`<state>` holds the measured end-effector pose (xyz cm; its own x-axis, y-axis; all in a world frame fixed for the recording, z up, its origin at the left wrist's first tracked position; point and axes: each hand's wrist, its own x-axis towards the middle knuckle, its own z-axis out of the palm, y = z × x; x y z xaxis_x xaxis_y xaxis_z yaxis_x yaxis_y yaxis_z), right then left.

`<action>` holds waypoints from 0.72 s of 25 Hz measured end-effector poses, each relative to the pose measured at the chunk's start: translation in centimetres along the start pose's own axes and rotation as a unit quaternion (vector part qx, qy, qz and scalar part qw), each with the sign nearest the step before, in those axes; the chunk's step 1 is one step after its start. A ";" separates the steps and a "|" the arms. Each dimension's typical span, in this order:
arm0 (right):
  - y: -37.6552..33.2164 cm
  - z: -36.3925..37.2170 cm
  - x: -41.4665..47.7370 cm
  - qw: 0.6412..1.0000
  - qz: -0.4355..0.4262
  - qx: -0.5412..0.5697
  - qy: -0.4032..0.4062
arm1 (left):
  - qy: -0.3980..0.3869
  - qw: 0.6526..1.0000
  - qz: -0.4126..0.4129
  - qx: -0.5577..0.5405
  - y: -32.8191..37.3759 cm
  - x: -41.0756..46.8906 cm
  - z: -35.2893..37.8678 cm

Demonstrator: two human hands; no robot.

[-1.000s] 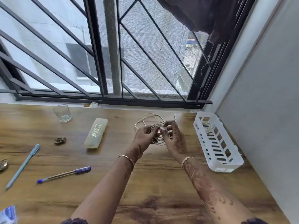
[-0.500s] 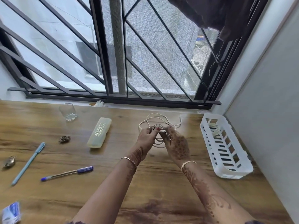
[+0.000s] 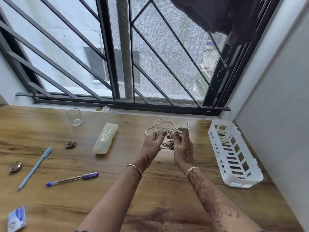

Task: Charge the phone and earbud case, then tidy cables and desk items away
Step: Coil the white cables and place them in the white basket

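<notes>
A white cable (image 3: 167, 139) is wound into a loose coil held above the wooden desk (image 3: 158, 190) near its middle. My left hand (image 3: 153, 144) grips the coil's left side. My right hand (image 3: 184, 148) pinches the right side, and the cable's plug end sticks up just above its fingers. One loop hangs out toward the window. To the right stands a white slotted basket (image 3: 234, 178) against the wall, with another coiled white cable (image 3: 223, 135) lying in its far end.
On the left of the desk lie a pale yellow case (image 3: 105, 138), a drinking glass (image 3: 74, 116), a blue-capped pen (image 3: 72, 178), a light blue pen (image 3: 34, 168), a small padlock (image 3: 15, 166), a small dark trinket (image 3: 70, 144) and a blue packet (image 3: 16, 218). A barred window runs behind.
The view has shifted slightly. My hands have moved a little apart, and the coil between them shows more openly; the cable stays in both hands.
</notes>
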<state>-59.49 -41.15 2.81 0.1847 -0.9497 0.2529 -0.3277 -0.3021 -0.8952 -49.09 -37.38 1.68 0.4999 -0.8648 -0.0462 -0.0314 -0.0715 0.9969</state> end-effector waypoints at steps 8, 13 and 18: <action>0.8 0.6 1.4 0.941 0.210 0.266 0.005 | 0.004 0.997 0.073 0.019 0.5 -0.8 -0.3; 0.5 0.7 1.4 0.841 0.346 0.417 -0.003 | 0.021 0.991 0.093 0.094 0.7 -1.0 0.4; 0.6 0.6 0.9 0.881 0.310 0.352 -0.067 | 0.073 0.982 0.110 0.137 0.8 -0.9 0.7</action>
<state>-58.92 -42.12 2.27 0.2963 -0.8812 -0.3682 0.2426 0.4424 -0.8634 -50.13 -37.00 2.45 0.5730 -0.7953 0.1980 -0.3747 -0.0393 0.9263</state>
